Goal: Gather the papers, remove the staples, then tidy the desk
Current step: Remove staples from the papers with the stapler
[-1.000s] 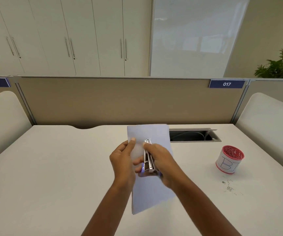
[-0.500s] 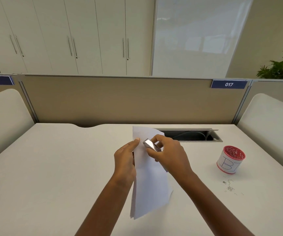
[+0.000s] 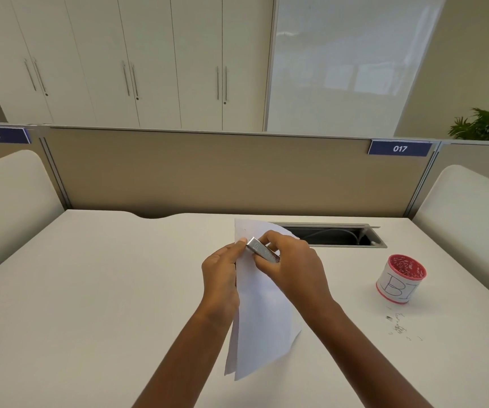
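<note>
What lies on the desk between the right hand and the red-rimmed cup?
Bare desk, in the head view; loose staples lie nearer the camera than the cup.

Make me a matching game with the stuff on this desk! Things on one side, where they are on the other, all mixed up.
Things:
1. white sheets of paper
2. silver metal staple remover
3. round red cup with a white label
4. loose little metal staples

Places:
A. scattered on the white desk, just in front of the cup
B. gripped in the right hand
C. standing upright on the right side of the desk
D. held up off the desk by the left hand

Pairs: 1-D, 2-B, 3-C, 4-A.
</note>
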`<action>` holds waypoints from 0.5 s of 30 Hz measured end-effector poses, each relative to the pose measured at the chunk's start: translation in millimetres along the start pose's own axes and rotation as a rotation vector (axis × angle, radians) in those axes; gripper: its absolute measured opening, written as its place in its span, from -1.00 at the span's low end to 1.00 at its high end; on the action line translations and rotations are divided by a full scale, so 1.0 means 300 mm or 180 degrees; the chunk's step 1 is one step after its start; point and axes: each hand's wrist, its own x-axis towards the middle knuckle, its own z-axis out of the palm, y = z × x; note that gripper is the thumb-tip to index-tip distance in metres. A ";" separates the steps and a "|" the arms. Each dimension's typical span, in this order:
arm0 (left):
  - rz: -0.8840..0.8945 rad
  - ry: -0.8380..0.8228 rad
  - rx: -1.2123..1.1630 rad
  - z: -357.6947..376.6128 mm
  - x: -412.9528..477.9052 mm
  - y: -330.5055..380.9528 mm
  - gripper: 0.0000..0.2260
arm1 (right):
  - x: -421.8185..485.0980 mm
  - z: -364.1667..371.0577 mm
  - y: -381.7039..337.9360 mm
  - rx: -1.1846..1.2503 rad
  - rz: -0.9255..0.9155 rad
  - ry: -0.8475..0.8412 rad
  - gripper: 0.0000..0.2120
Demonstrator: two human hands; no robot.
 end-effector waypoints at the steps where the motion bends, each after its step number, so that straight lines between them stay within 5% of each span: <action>1: -0.0007 0.0016 -0.0001 0.000 0.000 0.000 -0.89 | 0.001 -0.001 0.002 0.0012 -0.0062 0.0003 -0.79; 15: -0.0204 0.0080 -0.0194 0.014 0.019 0.044 -0.93 | -0.039 0.044 0.006 -0.0629 -0.1745 0.0262 -0.86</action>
